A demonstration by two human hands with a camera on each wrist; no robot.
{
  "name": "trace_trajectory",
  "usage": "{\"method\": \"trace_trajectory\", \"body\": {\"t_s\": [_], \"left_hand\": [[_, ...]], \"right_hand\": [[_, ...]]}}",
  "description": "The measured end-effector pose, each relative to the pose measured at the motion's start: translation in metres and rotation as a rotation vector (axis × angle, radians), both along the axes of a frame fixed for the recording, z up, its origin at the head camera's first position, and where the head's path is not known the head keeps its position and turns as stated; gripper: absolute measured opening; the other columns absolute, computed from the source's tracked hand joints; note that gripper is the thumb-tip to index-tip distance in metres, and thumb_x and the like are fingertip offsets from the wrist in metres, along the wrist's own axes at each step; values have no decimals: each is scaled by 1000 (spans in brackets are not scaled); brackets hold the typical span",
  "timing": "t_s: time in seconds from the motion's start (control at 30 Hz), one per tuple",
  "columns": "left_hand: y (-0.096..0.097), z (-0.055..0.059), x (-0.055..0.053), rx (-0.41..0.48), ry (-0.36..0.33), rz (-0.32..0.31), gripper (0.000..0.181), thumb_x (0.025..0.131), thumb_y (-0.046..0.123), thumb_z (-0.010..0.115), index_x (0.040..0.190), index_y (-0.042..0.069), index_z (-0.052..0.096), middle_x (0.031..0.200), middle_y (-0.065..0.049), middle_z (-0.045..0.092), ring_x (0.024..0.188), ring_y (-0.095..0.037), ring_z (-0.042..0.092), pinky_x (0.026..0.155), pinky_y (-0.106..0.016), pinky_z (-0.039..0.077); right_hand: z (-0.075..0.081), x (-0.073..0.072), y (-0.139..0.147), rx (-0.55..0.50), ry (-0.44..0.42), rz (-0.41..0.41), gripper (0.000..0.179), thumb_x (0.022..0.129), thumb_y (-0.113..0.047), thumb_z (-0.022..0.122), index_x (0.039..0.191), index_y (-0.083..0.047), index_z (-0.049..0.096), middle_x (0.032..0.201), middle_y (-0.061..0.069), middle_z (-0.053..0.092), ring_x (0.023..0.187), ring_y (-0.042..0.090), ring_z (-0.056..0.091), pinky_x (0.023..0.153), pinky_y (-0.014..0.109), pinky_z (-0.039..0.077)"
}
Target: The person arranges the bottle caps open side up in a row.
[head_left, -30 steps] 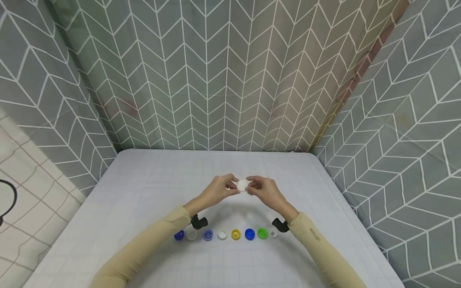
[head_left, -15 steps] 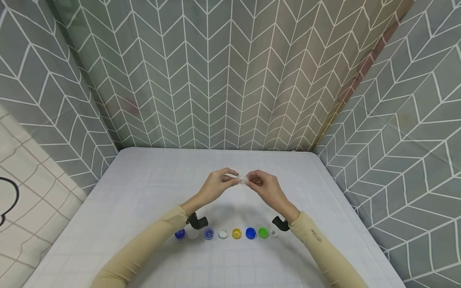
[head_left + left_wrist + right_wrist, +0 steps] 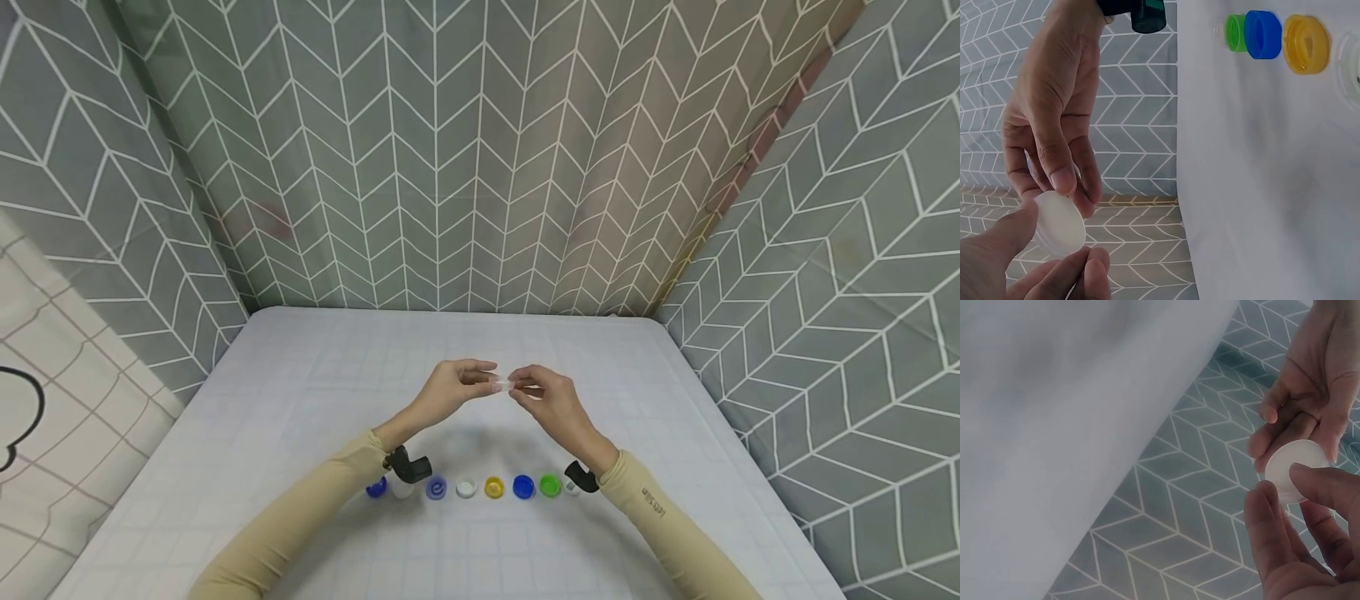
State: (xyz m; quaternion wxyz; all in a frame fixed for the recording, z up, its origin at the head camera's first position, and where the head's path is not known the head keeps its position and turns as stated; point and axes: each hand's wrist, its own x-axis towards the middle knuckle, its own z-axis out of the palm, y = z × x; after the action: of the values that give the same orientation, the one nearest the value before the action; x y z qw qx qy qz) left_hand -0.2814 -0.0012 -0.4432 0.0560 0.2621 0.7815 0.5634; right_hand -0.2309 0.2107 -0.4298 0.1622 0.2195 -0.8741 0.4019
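Above the table, a round white bottle cap (image 3: 504, 385) is held between both hands, seen nearly edge-on in the head view. My left hand (image 3: 442, 392) pinches its left side between thumb and fingers. On the other side, my right hand (image 3: 551, 398) grips the rim with thumb and fingertips. The left wrist view shows the cap's flat face (image 3: 1061, 225) tilted, with the right hand (image 3: 1054, 106) reaching it from above. In the right wrist view, the right thumb lies over the cap's face (image 3: 1288, 469), hiding part of it.
Nearer the body, a row of caps lies on the white table (image 3: 330, 367): dark blue (image 3: 377, 489), white (image 3: 402, 488), violet-blue (image 3: 436, 488), white (image 3: 466, 487), yellow (image 3: 493, 487), blue (image 3: 523, 487), green (image 3: 550, 486) and a pale one (image 3: 572, 488) partly hidden. Patterned curtains (image 3: 450, 167) surround the table.
The white cap has turned from facing the head camera to nearly edge-on. Both hands rose slightly, then came down a little, still holding it. The row of caps stays put.
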Motion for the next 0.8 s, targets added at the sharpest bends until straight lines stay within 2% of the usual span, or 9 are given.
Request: {"method": "trace_trajectory", "body": {"t_s": [0.13, 0.33, 0.4, 0.6, 0.8], "left_hand": [[-3, -5, -1, -31, 18, -16, 54, 83, 36, 76, 128, 13, 61, 112, -6, 71, 96, -14, 69, 81, -29, 56], [-5, -4, 2, -118, 113, -20, 56, 82, 35, 76, 130, 11, 61, 115, -4, 71, 92, -12, 68, 76, -25, 56], [-5, -4, 4, -129, 143, -20, 54, 83, 32, 76, 130, 10, 61, 116, -4, 70, 95, -12, 68, 77, -25, 55], [-1, -4, 6, -152, 185, -26, 48, 82, 26, 77, 125, 9, 64, 120, -3, 68, 95, -13, 66, 80, -24, 54], [5, -4, 7, -172, 200, -30, 41, 81, 22, 79, 117, 7, 68, 114, -3, 69, 92, -12, 65, 80, -23, 54]], "right_hand": [[-2, 2, -1, -24, -65, 7, 26, 87, -13, 71, 112, -10, 64, 109, 4, 68, 103, 18, 68, 85, 25, 54], [-3, 3, -3, -48, -129, 3, 38, 86, -15, 73, 121, -6, 62, 114, 7, 67, 105, 20, 67, 86, 22, 53], [-4, 3, -3, -38, -140, 8, 40, 86, -15, 73, 123, -5, 62, 115, 7, 66, 105, 20, 66, 87, 23, 53], [-5, 1, -3, -18, -146, 63, 40, 84, -9, 74, 122, -3, 63, 113, 9, 63, 103, 21, 65, 90, 38, 54], [-6, 1, -2, 43, -143, 75, 38, 83, -9, 75, 119, -3, 63, 112, 8, 61, 102, 20, 65, 89, 34, 54]]}}
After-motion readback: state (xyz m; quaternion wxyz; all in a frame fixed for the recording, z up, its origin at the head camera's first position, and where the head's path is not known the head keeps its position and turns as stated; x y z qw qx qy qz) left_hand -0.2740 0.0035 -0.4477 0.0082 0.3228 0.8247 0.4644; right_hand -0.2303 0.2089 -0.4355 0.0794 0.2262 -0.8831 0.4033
